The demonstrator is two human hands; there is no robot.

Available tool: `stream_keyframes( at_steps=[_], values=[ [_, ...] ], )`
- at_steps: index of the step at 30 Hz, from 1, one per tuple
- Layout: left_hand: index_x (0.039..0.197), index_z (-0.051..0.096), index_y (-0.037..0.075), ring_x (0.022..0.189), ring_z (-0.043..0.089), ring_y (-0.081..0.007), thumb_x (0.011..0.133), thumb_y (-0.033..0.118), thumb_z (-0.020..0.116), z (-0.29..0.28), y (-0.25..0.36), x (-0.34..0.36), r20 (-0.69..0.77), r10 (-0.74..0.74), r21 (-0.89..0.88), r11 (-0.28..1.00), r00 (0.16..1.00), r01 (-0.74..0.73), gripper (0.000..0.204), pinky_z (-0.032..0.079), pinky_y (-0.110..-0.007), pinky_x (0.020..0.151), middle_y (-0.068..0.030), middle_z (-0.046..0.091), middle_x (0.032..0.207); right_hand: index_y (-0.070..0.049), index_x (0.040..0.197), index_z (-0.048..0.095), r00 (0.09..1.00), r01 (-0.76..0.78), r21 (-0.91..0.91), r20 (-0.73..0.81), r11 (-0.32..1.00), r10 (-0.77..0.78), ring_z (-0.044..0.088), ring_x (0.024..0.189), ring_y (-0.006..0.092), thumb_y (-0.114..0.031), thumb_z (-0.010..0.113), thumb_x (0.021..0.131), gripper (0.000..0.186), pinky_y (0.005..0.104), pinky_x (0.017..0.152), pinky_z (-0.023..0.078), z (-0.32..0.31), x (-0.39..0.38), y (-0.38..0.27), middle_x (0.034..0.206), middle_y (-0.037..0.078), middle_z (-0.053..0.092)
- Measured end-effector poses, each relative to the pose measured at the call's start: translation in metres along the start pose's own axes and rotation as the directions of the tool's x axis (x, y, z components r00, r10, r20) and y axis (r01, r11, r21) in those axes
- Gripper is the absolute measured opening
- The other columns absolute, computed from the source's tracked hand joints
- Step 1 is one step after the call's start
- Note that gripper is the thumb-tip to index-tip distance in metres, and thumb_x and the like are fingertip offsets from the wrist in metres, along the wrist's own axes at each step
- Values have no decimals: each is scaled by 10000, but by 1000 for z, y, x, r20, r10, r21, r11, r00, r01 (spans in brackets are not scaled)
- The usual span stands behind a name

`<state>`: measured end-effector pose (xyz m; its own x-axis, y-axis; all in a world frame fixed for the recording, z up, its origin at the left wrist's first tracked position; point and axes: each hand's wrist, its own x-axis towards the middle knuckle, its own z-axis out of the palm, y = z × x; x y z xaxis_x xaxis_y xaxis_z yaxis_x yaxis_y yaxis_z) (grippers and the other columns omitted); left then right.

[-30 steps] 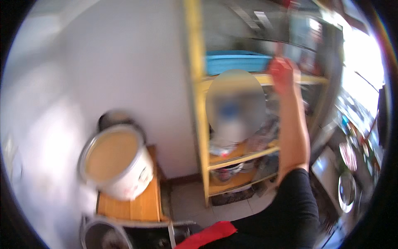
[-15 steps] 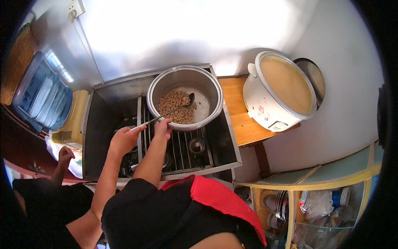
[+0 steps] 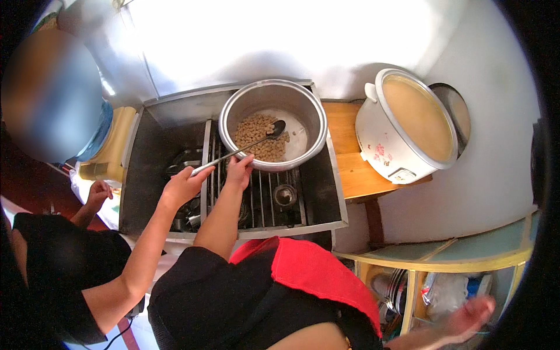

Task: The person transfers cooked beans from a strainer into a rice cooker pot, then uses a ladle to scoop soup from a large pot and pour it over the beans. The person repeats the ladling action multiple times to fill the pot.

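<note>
My left hand (image 3: 238, 171) is closed on the near rim of a wide metal pot (image 3: 319, 125) on the stove. Brown, bean-like pieces (image 3: 252, 129) lie heaped on the left of its bottom. My right hand (image 3: 471, 318) has come up at the lower right, blurred, fingers apparently loose and holding nothing. To the left, a co-worker's hand (image 3: 182, 185) grips the pale handle of a long cooking spoon (image 3: 234, 153). The dark spoon head rests among the pieces. A second hand (image 3: 98, 193) of this black-clothed co-worker hovers beside the stove's left side.
A metal-edged gas stove (image 3: 340, 201) bears the pot. To its right, a large white rice cooker (image 3: 376, 137) of tan liquid stands tilted in view on a wooden table (image 3: 353, 185). A glass-topped cabinet (image 3: 431, 267) fills the lower right; a yellowish box (image 3: 119, 140) is left.
My right hand has come into view at the lower right. The view has shifted, so pot and stove sit higher and further right. My left hand stays on the rim.
</note>
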<state>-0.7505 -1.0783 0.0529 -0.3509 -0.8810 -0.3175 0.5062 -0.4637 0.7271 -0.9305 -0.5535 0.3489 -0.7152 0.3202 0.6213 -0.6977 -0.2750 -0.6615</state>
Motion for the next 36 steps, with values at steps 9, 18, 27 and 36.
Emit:
stream_keyframes(
  at_steps=[9, 18, 27, 36],
  values=[
    [1070, 401, 71, 822, 523, -157, 700, -51, 559, 6, -4, 11, 76, -23, 7, 1000, 997, 23, 420, 458, -252, 653, -50, 508, 962, -40, 882, 514, -151, -810, -552, 521, 196, 840, 497, 636, 124, -237, 486, 784, 222, 231, 572, 413, 183, -201, 228, 733, 47, 528],
    [1093, 355, 50, 850, 519, -203, 677, -24, 596, -8, -13, 12, -22, -96, 23, 995, 995, 96, 487, 452, -311, 673, -94, 492, 1002, -53, 1149, 391, -183, -954, -297, 496, -31, 849, 434, 1035, 229, -321, 500, 783, 467, 363, 842, 377, 281, -310, 310, 1139, 89, 445],
    [1166, 267, 83, 908, 484, -204, 667, -52, 558, 28, 3, -9, 12, -98, 70, 993, 995, 97, 593, 453, -319, 699, -82, 438, 1033, -38, 1173, 354, -116, -934, -354, 397, 36, 911, 423, 1041, 237, -377, 433, 801, 510, 349, 861, 343, 285, -298, 309, 1161, 89, 419],
    [1168, 252, 73, 876, 494, -198, 670, -29, 576, 21, -4, 2, 11, -88, 47, 995, 996, 88, 603, 449, -345, 715, -89, 440, 1020, 2, 1179, 335, -161, -936, -351, 405, -9, 900, 398, 1067, 261, -378, 428, 796, 548, 372, 903, 301, 291, -301, 306, 1189, 120, 391]
  ],
)
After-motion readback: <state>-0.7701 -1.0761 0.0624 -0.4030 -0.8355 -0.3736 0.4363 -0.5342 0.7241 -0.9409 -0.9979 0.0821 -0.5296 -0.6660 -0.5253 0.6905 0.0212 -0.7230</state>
